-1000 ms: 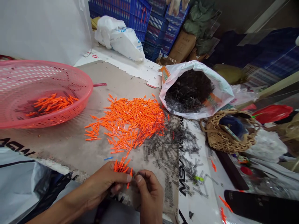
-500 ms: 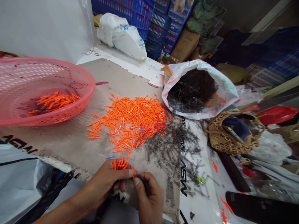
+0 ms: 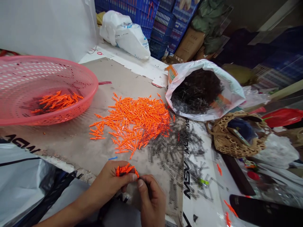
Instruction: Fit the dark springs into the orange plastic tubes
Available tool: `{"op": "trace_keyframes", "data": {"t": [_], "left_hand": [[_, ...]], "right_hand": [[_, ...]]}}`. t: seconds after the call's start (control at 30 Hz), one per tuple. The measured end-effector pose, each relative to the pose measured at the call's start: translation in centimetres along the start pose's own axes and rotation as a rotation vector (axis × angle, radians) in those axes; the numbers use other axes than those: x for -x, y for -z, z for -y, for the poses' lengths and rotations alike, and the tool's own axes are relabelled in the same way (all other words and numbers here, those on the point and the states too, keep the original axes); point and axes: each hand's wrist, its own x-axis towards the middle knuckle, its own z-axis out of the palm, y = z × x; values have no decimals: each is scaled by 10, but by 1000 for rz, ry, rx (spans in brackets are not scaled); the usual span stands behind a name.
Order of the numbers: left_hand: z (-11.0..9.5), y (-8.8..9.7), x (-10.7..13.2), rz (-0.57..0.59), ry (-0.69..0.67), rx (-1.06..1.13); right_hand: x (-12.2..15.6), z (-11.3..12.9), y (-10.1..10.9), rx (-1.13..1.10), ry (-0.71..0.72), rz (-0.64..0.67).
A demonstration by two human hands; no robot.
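My left hand [image 3: 115, 176] is closed round a bunch of small orange plastic pieces [image 3: 124, 170], with one held out between thumb and forefinger. Close against that piece's end is my right hand [image 3: 151, 195], thumb and forefinger pinched together. What sits between those fingertips is too small and hidden to make out. Beyond both hands lies a wide heap of the same orange plastic pieces [image 3: 142, 116]. Thin dark coil springs [image 3: 175, 151] are scattered to its right, partly mixed into the heap's edge.
A pink perforated basket [image 3: 91, 91] with orange pieces and dark springs stands at left. At the back right, a white bag [image 3: 228, 88] full of dark springs lies open toward me. A woven bag [image 3: 236, 148] and a black flat object [image 3: 265, 211] are at right.
The orange pieces in my left hand now lie flatter and lower in the grip; earlier they stuck up toward the heap. Both hands stay nearly in place, and the view has shifted slightly.
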Motion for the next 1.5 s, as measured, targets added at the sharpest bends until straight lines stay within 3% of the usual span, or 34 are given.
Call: {"op": "trace_keyframes", "data": {"t": [0.37,0.57,0.63,0.7,0.83,0.93,1.13,1.3,1.4,1.5], "left_hand": [[7,-1,-2,110,41,173],[7,0,-1,191,87,337],[8,1,0,206,96,378],[9,2,1,210,95,405],[9,2,1,167,83,372],[7,0,2,156,69,343],[6,1,2,175,43,335],[8,0,0,155,45,355],[6,1,-1,133,63,377],[-1,13,2,89,121,396]], "right_hand": [[-1,1,2,-104,-223,64],[1,-9,-8,-701,-482,212],[1,-12,-10,-793,-515,286],[2,-11,-10,-717,-473,300],[4,-3,-6,-341,-230,98],[4,1,-4,-221,-146,49],[3,-8,-5,-467,-380,159],[4,-9,-5,-181,-233,126],[5,-11,-5,-158,-182,115],[5,-17,-4,-130,-145,17]]}}
